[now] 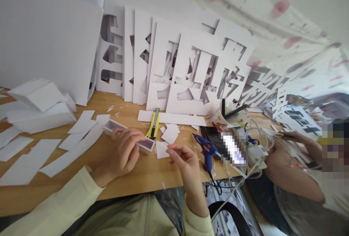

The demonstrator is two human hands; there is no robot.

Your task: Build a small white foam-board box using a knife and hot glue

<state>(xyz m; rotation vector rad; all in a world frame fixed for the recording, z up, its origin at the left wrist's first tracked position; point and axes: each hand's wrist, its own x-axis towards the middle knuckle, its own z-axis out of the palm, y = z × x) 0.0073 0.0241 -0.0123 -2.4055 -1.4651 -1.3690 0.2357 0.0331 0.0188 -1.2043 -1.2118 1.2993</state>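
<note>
My left hand (124, 152) is curled over a long, shallow white foam-board box (114, 126) that lies on the wooden table (136, 178), its fingers closed on the box's near wall. My right hand (185, 161) hovers just right of the box's end, thumb and fingers pinched together; what they hold is too small to name. Small white card pieces (167, 138) lie between the two hands. A yellow utility knife (153, 123) lies just beyond the box.
A blue glue gun (205, 148) stands right of my right hand, with cables and a paper cup of tools (222, 119) behind. White boards with cut-out characters (191, 72) lean along the back. White strips and boxes (38, 105) lie at left. Another person's arm (289, 170) works at right.
</note>
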